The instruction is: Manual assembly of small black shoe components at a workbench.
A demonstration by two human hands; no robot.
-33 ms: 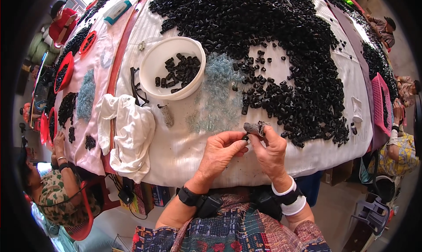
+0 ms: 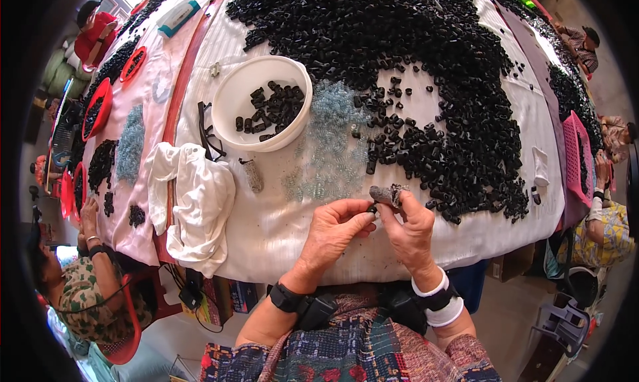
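Observation:
Above the cloth's near edge, my left hand (image 2: 327, 235) and my right hand (image 2: 411, 232) meet with their fingertips pinched. A small black plastic piece (image 2: 372, 209) sits between them, mostly covered by the fingers. A worn grey fabric finger sleeve (image 2: 384, 195) appears to cover my right index finger. Just beyond my hands lies a spread of small clear bluish springs (image 2: 333, 125). To the right of the springs, loose black plastic pieces (image 2: 459, 162) spread into a large pile. A white round tub (image 2: 223, 125) holds several black pieces. Another grey finger sleeve (image 2: 251, 175) rests below the tub.
White cloth (image 2: 266, 235) covers the table. At left lie a crumpled white garment (image 2: 193, 202) and black straps (image 2: 210, 132). Red bowls (image 2: 100, 109) stand farther left, a pink basket (image 2: 578, 159) at right. One person in camouflage (image 2: 90, 302) sits left; others sit around the table.

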